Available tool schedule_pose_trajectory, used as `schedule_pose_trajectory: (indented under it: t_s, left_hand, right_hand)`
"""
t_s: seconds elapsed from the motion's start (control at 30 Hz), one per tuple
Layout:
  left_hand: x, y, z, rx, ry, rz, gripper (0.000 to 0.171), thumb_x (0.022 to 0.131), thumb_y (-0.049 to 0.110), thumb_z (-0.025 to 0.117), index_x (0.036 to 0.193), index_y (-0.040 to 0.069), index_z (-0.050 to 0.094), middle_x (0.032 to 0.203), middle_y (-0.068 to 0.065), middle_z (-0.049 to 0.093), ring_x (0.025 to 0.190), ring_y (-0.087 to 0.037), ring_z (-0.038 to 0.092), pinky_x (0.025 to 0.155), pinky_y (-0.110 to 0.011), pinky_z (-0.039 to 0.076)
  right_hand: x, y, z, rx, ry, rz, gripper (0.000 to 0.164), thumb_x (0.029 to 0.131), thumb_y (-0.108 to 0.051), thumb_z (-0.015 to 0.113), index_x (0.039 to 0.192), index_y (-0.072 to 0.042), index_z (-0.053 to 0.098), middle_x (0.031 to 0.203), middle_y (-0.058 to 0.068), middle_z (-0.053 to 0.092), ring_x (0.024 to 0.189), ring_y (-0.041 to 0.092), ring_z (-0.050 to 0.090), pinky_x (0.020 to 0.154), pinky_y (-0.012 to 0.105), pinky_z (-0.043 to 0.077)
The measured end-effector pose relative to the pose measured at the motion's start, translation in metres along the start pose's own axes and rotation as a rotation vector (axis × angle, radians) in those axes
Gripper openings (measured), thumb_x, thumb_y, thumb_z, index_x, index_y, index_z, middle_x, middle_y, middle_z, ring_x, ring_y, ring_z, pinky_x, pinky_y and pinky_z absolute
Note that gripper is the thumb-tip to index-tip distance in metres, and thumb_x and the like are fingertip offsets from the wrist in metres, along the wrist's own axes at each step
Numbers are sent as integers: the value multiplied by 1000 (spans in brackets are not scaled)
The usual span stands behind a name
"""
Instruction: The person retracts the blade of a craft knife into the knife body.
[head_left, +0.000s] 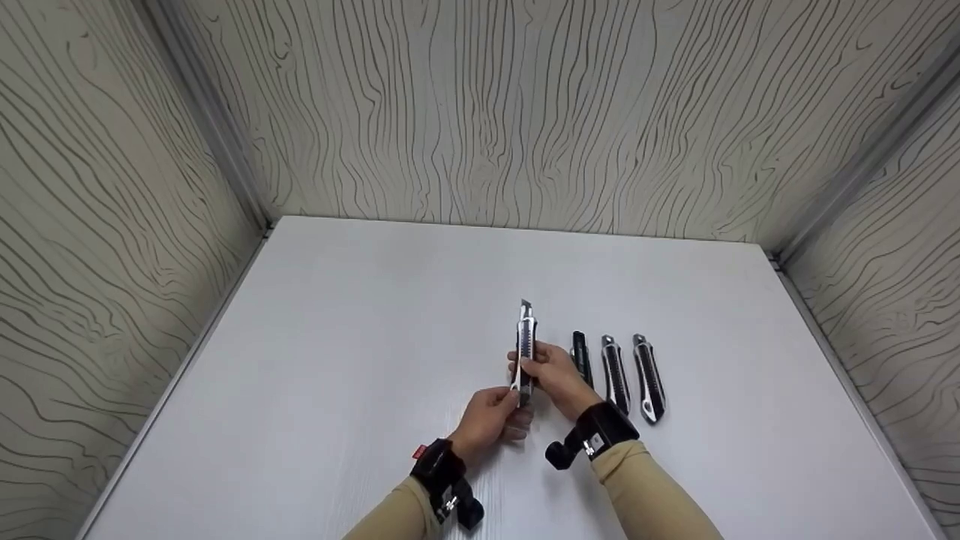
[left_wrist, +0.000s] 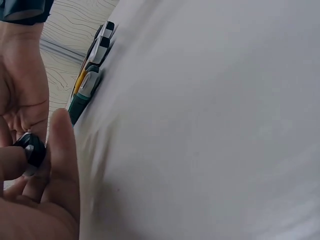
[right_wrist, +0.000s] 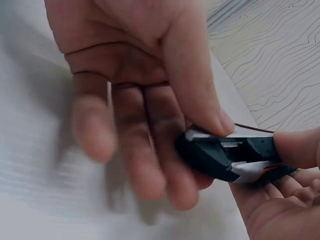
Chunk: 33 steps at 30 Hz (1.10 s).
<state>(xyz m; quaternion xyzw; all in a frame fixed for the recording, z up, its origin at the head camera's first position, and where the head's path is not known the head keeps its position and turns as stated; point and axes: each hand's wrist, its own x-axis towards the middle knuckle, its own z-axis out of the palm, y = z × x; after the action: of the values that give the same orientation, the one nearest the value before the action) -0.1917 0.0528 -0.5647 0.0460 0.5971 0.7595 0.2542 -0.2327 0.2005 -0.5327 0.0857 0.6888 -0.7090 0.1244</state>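
A silver and black utility knife [head_left: 526, 337] is held upright in the head view, its blade extended past the tip and pointing to the back wall. My right hand [head_left: 559, 375] grips it around the middle, thumb on its face. At the butt end, my left hand [head_left: 480, 421] pinches the knife between thumb and fingers. In the right wrist view the dark butt of the knife [right_wrist: 207, 155] shows between the left thumb and fingers, the other left fingers [right_wrist: 142, 175] hanging loose. The left wrist view shows the knife end-on, mostly hidden by fingers.
To the right, a dark green utility knife [head_left: 580, 352], partly covered by the right hand, lies beside two silver and black ones [head_left: 615, 375] in a row on the white table [head_left: 337, 337]. Wood-grain panels [head_left: 480, 112] enclose the table's back and sides.
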Motion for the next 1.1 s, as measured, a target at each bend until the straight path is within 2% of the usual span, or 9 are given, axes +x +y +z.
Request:
schedule_pose_trajectory:
  t_s: [0.17, 0.33, 0.57, 0.83, 1.1]
  left_hand:
    - [1, -1, 1, -59, 4, 21, 33, 102, 12, 45, 109, -18, 55, 79, -6, 59, 66, -10, 56, 56, -20, 51]
    - [2, -1, 2, -38, 15, 38, 32, 102, 12, 45, 110, -17, 56, 81, -5, 62, 68, -11, 58, 58, -22, 52]
    - [2, 0, 1, 32, 39, 44, 30, 103, 14, 46, 111, -11, 60, 85, -6, 67, 70, -9, 63, 63, -25, 57]
    - [4, 2, 5, 43, 101, 21, 32, 102, 17, 47, 104, -11, 63, 75, -3, 64, 61, -10, 59, 55, -23, 52]
    - [5, 1, 6, 43, 94, 40, 34, 102, 14, 46, 101, -16, 60, 69, -2, 61, 57, -10, 56, 52, -22, 48]
  right_hand:
    - [1, 3, -1, -1, -8, -7, 41, 96, -3, 52, 134, 11, 45, 126, 29, 60, 97, 17, 67, 89, 27, 54]
    - [0, 3, -1, 10, -17, 6, 40, 97, -7, 53, 132, 11, 47, 124, 26, 62, 95, 16, 67, 87, 26, 55]
    - [-2, 6, -3, 27, -63, -4, 38, 101, -10, 49, 131, 12, 46, 114, 16, 67, 96, 15, 66, 86, 26, 54]
    - [-2, 5, 0, 53, -33, -5, 37, 100, -8, 49, 130, 14, 46, 113, 20, 66, 91, 15, 67, 83, 25, 55]
    - [-2, 3, 1, 42, -29, -13, 37, 99, -6, 50, 129, 14, 46, 114, 21, 65, 91, 15, 66, 83, 26, 55]
